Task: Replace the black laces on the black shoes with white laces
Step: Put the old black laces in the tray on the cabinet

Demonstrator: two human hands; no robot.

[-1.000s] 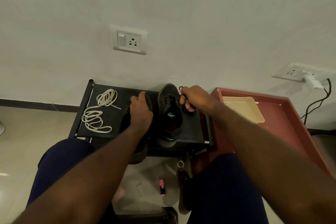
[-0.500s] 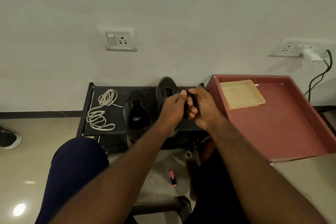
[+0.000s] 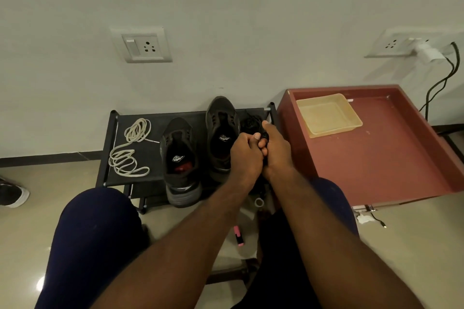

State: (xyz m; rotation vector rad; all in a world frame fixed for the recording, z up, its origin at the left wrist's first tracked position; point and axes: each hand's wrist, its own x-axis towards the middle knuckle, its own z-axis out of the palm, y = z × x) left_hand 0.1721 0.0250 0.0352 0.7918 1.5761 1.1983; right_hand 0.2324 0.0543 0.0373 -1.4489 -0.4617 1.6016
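Note:
Two black shoes stand on a low black rack: the left shoe hangs over the front edge, the right shoe sits further back. Neither shows laces. White laces lie coiled on the rack's left side. A bundle of black laces lies right of the right shoe. My left hand and my right hand are pressed together beside that shoe, both curled around a bunch of black lace between them.
A red-brown tray table with a shallow yellow tray stands to the right. Wall sockets and a black cable are behind. A pink marker and a small ring lie on the floor between my knees. Another shoe is at far left.
My left hand left the left shoe and joined my right hand beside the right shoe. Both hands now bunch the black lace. The view shifted downward.

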